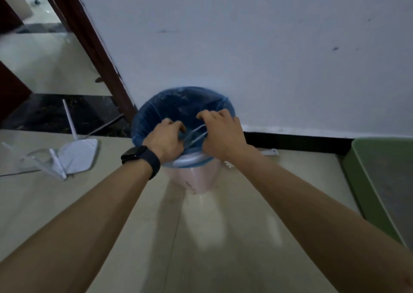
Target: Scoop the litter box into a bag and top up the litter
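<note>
On the floor (pixel 93 214) against the wall (pixel 245 35), the job looks to be at its bag stage. The green litter box (pixel 362 181) sits at the far right, cut off by the frame edge, grey litter showing inside. Whether it has been scooped I cannot tell, and no sack of fresh litter is in sight, so topping up seems to be left. Well apart from it, straight ahead, stands a pale bin (pixel 194 178) lined with a blue bag (pixel 156 114), the film folded over the rim.

Both arms reach to the bag's near edge. The left hand (pixel 166 136) and right hand (pixel 221 131) are close together over the opening. The left fingers (pixel 176 124) curl round a bunch of film and the right fingers (pixel 207 115) pinch it too, with a thin strip of plastic stretched between them. Fitting the bag or gathering it shut? Either reading fits.

The room is dim. The white wall is scuffed, with a dark skirting (pixel 290 139) along its foot and a red-brown door frame (pixel 96 46) at left. The floor is pale glossy tile, and a white router (pixel 78 156) lies on it. A small white item (pixel 271 152) peeks out behind the right arm – too hidden to name.
</note>
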Motion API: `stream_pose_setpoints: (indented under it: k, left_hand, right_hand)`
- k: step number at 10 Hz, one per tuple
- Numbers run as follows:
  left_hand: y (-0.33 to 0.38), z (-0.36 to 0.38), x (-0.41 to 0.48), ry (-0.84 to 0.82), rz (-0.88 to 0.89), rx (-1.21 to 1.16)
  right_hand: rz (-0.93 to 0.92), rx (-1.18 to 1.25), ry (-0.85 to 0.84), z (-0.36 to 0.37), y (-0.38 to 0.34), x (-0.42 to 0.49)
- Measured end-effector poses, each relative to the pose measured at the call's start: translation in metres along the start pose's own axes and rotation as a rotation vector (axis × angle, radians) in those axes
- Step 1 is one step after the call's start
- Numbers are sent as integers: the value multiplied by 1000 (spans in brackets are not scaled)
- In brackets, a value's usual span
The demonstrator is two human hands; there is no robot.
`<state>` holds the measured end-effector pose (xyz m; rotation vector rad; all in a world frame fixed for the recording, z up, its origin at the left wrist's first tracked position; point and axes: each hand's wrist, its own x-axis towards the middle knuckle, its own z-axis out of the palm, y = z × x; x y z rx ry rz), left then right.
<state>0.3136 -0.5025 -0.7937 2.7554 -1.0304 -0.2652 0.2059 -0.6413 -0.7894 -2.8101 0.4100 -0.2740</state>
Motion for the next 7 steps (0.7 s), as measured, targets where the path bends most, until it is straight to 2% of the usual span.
stream_pose_setpoints:
  k: [2,3,4,5,6,7]
  left_hand:
    - [0,7,-14,-150,1,61]
    - [-1,12,-28,-125,47,146]
    - [5,14,-33,-49,24,78]
    - [29,11,-31,-43,81,76]
    - [71,13,-19,-16,155,40]
    - [115,25,-6,18,183,34]
  right_hand:
    - [110,-47,-195,16,10,-5]
    - [66,-17,-134,18,17,-16]
    - [34,-6,-129,13,28,-32]
    - [25,-19,-187,-6,46,-44]
    - [78,56,-166,-31,69,-62]
    - [239,278,-67,-72,97,-79]
